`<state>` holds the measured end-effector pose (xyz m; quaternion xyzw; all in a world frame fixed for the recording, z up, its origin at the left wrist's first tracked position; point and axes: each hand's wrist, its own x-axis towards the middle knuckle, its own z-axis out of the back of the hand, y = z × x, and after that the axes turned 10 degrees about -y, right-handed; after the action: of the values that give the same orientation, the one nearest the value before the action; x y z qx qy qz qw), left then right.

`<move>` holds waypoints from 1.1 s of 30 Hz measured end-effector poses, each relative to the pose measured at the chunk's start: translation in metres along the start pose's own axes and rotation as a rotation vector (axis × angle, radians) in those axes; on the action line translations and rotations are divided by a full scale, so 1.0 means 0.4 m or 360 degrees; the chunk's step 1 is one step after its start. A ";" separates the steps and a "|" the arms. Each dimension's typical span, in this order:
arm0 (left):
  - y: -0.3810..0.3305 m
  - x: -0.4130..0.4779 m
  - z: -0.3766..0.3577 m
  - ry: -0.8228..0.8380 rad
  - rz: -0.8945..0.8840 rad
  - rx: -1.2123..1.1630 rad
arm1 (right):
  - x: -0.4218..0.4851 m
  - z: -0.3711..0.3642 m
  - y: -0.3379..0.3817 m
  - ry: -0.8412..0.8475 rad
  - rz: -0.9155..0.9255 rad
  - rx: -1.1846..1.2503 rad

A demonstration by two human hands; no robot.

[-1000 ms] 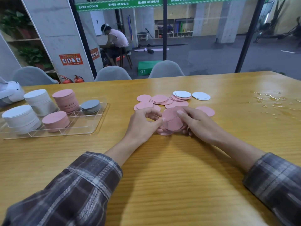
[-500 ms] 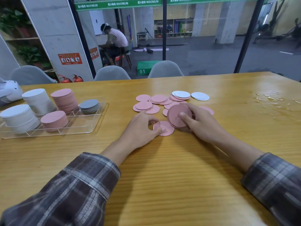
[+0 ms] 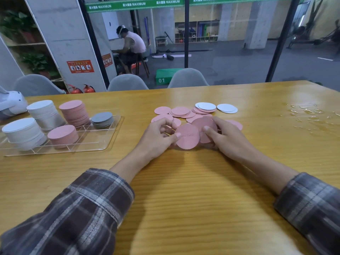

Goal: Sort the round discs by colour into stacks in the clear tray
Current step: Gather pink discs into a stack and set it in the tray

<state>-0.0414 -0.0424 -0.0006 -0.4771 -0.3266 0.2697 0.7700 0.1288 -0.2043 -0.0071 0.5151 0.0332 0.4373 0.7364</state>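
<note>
Pink discs [image 3: 187, 137] gripped by left hand [image 3: 156, 139] and right hand [image 3: 229, 141], loose discs [image 3: 180, 111] just behind, clear tray [image 3: 92, 142] well left.

Grey chairs [image 3: 127, 82] line the wooden surface [image 3: 184, 199]; glass wall [image 3: 230, 43] behind; concrete pillar [image 3: 60, 34]; green banner [image 3: 134, 4] overhead.

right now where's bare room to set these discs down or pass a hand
Free: the clear tray's compartments right of the front pink stack, before the grey stack; the table strip between tray and left hand; the near table between the sleeves. Crowded: where left and right hand grip pink discs, loose discs beyond; wet patch far right.
</note>
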 end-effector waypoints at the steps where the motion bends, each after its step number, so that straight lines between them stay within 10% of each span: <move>1: -0.007 -0.006 -0.005 0.0016 0.0014 -0.0073 | -0.001 -0.002 0.004 0.0011 0.0001 0.0011; 20: -0.020 -0.023 -0.054 -0.0260 -0.0179 0.0122 | -0.008 -0.005 0.021 0.0173 0.0192 -0.0183; 33: -0.003 -0.028 -0.066 0.0010 -0.0541 0.0468 | -0.005 -0.017 0.011 0.0244 0.0257 -0.0441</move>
<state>-0.0286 -0.0657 -0.0111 -0.2987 -0.3573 0.1792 0.8666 0.1216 -0.2002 -0.0077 0.3748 -0.0128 0.5333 0.7583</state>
